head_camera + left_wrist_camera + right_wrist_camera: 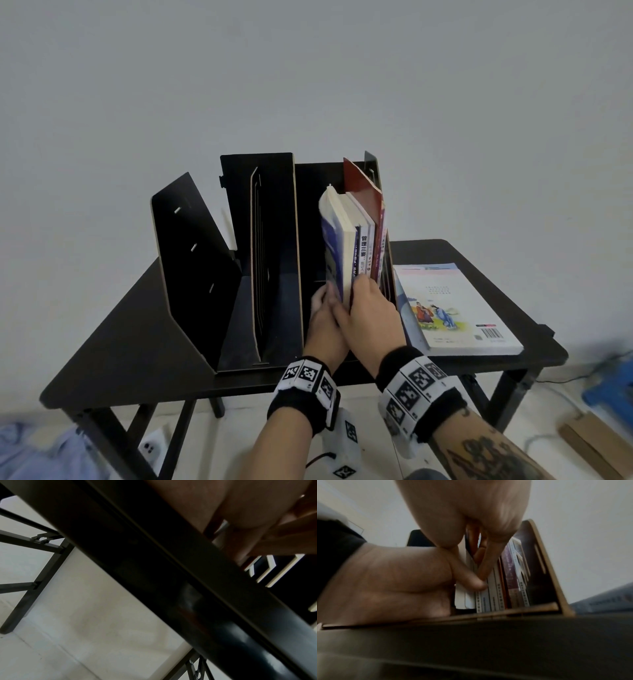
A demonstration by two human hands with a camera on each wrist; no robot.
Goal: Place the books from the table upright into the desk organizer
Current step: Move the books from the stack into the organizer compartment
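Both hands, left hand (323, 317) and right hand (371, 313), clamp their fingers on a blue-covered book (337, 246), standing it beside several upright books (371, 240) in the desk organizer's (191, 260) right compartment, while one book (455, 308) remains flat on the table (137, 335).

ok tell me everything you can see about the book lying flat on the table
The flat book is a pale paperback lying back cover up, with a pastel top band, a drawing of two robed figures and a barcode near its right corner. It lies on the black table right of the desk organizer, its left edge against or beside the organizer's right wall. Neither hand touches it.
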